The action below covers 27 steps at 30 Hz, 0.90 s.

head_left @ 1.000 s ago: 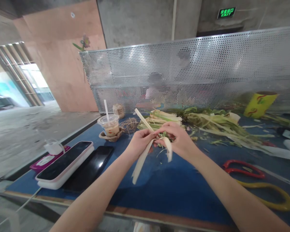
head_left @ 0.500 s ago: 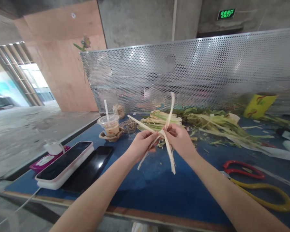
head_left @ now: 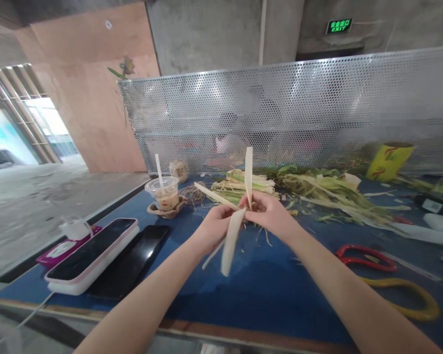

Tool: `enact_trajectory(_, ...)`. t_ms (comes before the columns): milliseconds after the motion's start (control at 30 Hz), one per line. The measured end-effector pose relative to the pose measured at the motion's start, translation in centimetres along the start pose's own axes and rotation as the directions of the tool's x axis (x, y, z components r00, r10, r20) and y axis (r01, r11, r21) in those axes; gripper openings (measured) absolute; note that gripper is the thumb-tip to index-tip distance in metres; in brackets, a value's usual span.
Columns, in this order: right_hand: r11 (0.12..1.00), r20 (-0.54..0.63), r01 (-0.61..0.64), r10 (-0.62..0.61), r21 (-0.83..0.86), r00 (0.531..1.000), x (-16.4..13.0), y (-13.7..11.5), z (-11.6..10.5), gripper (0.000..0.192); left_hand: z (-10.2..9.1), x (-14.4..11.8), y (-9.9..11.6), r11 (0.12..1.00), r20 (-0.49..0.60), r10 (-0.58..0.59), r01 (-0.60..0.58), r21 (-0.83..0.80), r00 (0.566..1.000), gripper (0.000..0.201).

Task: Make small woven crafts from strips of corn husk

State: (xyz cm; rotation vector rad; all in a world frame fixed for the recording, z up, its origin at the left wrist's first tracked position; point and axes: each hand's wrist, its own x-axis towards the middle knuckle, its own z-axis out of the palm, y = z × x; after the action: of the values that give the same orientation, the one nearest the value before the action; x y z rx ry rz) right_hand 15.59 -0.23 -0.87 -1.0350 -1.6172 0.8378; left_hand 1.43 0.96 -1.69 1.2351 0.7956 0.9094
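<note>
Several pale, flat strips of dried husk (head_left: 232,243) cross between my hands, above the blue table. My left hand (head_left: 217,227) pinches them where they meet, with one end sticking out to the upper left and a thin one hanging below. Fingers of my right hand (head_left: 266,212) are closed on the same crossing from the other side; one strip stands upright beside them and a wide one hangs down in front. The exact crossing is partly hidden by my fingers. Behind my hands lies a bundle of pale green stalks and husks (head_left: 239,183).
A drink cup with a straw (head_left: 162,194) stands at the left, near tangled twine (head_left: 194,195). Phones (head_left: 92,250) lie in front of it. Red-and-yellow-handled scissors (head_left: 413,292) are at right. Green husks (head_left: 328,194), a yellow roll (head_left: 389,162) and a perforated metal screen (head_left: 206,108) are behind.
The wide hanging strip has swung left, now in front of my left fingers. The upright strip has moved left and straightened. Both hands stay together at the crossing.
</note>
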Motion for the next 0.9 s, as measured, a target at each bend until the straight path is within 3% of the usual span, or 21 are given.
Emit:
enact_trajectory(133, 1.0, -0.01, -0.005, 0.005, 0.004, 1.0, 0.1, 0.1, 0.1, 0.009, 0.0, -0.2, 0.3, 0.996, 0.07, 0.014, -0.008, -0.087, 0.997, 0.023)
enact_trajectory(233, 0.999, -0.104, -0.04, 0.039, -0.01, 0.994, 0.2, 0.4, 0.2, 0.017, 0.2, -0.5, 0.5, 0.997, 0.136, 0.029, -0.019, -0.074, 0.99, 0.026)
enact_trajectory(333, 0.994, -0.214, -0.097, 0.082, -0.058, 0.973, 0.1, 0.5, 0.4, 0.024, 0.6, -0.7, 0.4, 0.998, 0.131, 0.002, 0.006, -0.059, 0.991, 0.029)
enact_trajectory(467, 0.986, -0.251, -0.112, 0.077, -0.127, 0.965, -0.1, 0.3, 0.6, 0.022, 0.8, -0.7, 0.0, 0.997, 0.14, -0.015, 0.026, -0.077, 0.99, 0.037)
enact_trajectory(633, 0.984, -0.32, -0.057, 0.0, -0.168, 0.947, -0.1, 0.5, 0.8, 0.018, 1.0, -0.7, -0.1, 0.998, 0.067, 0.049, -0.045, -0.054, 0.997, 0.046)
enact_trajectory(800, 0.994, -0.302, -0.019, -0.015, -0.11, 0.953, -0.1, 0.7, 1.2, 0.012, 1.2, -0.7, 0.1, 0.991, 0.052, 0.122, -0.118, -0.069, 0.991, 0.034)
enact_trajectory(900, 0.996, -0.321, -0.006, -0.024, -0.092, 0.947, -0.1, 0.6, 1.1, 0.015, 1.3, -0.5, -0.1, 0.975, -0.001, 0.22, -0.22, -0.036, 0.976, 0.027)
